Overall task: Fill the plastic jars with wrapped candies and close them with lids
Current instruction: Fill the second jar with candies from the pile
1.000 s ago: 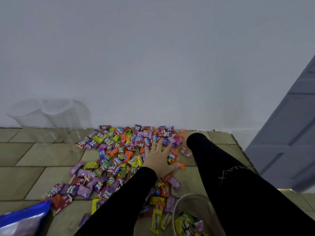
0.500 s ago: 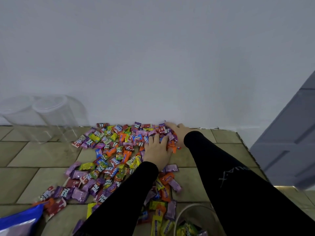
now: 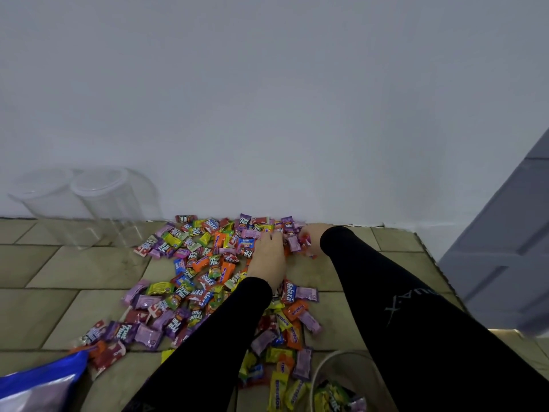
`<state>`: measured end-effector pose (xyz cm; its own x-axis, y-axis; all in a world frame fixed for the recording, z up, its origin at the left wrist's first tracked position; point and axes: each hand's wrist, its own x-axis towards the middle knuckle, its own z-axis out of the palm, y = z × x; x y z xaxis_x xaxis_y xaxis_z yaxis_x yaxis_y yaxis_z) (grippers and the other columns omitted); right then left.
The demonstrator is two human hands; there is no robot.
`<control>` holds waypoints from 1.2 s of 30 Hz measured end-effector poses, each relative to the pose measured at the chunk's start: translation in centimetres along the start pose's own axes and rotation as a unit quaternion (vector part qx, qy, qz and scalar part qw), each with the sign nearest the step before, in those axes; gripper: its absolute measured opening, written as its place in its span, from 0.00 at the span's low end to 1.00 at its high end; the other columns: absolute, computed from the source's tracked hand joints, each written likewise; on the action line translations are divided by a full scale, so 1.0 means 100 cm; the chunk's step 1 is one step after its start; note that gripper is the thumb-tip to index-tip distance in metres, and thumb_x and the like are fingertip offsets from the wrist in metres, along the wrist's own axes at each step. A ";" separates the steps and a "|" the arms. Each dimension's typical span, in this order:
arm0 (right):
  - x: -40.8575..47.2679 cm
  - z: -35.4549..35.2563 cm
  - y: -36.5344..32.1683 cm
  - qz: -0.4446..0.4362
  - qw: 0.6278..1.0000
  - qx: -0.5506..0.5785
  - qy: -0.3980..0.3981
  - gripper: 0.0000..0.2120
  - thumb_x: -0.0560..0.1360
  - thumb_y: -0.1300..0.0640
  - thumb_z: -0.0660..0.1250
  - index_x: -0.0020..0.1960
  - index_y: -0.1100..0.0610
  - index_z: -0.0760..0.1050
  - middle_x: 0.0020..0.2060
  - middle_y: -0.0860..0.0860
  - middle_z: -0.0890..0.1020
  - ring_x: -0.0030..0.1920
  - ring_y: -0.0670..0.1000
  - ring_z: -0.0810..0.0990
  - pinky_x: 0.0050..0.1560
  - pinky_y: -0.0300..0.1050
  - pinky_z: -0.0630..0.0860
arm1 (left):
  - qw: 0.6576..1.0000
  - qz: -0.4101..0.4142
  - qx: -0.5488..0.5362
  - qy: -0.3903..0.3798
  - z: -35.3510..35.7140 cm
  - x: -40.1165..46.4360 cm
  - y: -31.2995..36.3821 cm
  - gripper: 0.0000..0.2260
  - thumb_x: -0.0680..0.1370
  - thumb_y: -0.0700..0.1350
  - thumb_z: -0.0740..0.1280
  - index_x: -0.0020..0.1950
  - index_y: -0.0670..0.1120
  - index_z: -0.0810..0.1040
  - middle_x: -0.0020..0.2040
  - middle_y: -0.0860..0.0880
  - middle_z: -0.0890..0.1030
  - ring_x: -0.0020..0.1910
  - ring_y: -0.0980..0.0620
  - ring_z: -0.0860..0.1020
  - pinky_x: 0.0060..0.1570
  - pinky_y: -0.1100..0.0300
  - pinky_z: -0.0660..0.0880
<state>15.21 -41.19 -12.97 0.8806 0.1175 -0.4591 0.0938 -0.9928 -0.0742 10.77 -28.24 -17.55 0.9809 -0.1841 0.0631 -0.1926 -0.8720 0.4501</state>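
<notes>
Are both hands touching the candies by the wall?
Touching. The head view shows the left hand lying on the candies, and the right hand curled around some beside it.

dim, even light; soft focus, wide-angle bending at edges.

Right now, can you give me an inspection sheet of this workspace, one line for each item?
Surface: tiled floor against a white wall.
Job's things: candies spread in a pile; open jar near the person, partly filled; empty jars by the wall.
Clutter: blue bag at lower left.
Grippers: left hand and right hand gathering candies at the wall.
Cables: nothing seen.
Surroundings: grey door on the right.
</notes>
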 end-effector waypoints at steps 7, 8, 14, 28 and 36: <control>-0.016 -0.009 -0.002 0.005 0.999 0.018 0.046 0.21 0.76 0.61 0.67 0.68 0.62 0.70 0.64 0.58 0.75 0.64 0.57 0.75 0.61 0.46 0.71 | 0.997 -0.011 -0.074 0.030 -0.013 -0.008 0.005 0.16 0.77 0.29 0.55 0.64 0.40 0.69 0.61 0.42 0.70 0.58 0.44 0.69 0.56 0.56 0.68; -0.020 -0.011 -0.001 0.003 0.998 0.026 0.052 0.21 0.76 0.60 0.67 0.68 0.62 0.70 0.65 0.58 0.75 0.64 0.57 0.74 0.61 0.45 0.71 | 0.996 -0.006 -0.081 0.040 -0.015 -0.010 0.006 0.16 0.77 0.29 0.55 0.64 0.41 0.70 0.61 0.42 0.70 0.58 0.44 0.70 0.57 0.55 0.69; -0.046 -0.021 0.000 -0.003 0.992 0.068 0.106 0.22 0.76 0.61 0.67 0.69 0.58 0.69 0.66 0.56 0.74 0.65 0.56 0.73 0.60 0.44 0.70 | 0.987 0.008 -0.137 0.082 -0.033 -0.024 0.021 0.17 0.78 0.30 0.58 0.66 0.43 0.70 0.62 0.45 0.70 0.61 0.47 0.70 0.59 0.57 0.71; -0.118 -0.031 -0.013 -0.028 0.972 0.142 0.185 0.19 0.77 0.57 0.65 0.67 0.57 0.70 0.63 0.55 0.75 0.61 0.54 0.74 0.57 0.43 0.70 | 0.954 0.032 -0.246 0.169 -0.070 -0.076 0.048 0.12 0.82 0.38 0.57 0.63 0.45 0.73 0.59 0.49 0.70 0.51 0.57 0.69 0.48 0.73 0.62; -0.163 -0.032 -0.021 -0.062 0.934 0.259 0.241 0.17 0.77 0.58 0.64 0.66 0.57 0.70 0.55 0.54 0.77 0.47 0.51 0.73 0.47 0.41 0.68 | 0.921 0.072 -0.301 0.235 -0.087 -0.101 0.064 0.10 0.81 0.38 0.59 0.60 0.46 0.75 0.54 0.50 0.72 0.51 0.57 0.70 0.45 0.80 0.65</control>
<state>2.14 -41.08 -2.48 0.9962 0.0835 0.0229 0.0814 -0.8142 -0.5749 -0.13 -28.04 -7.57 0.8769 0.0617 0.4766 -0.4108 -0.4187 0.8099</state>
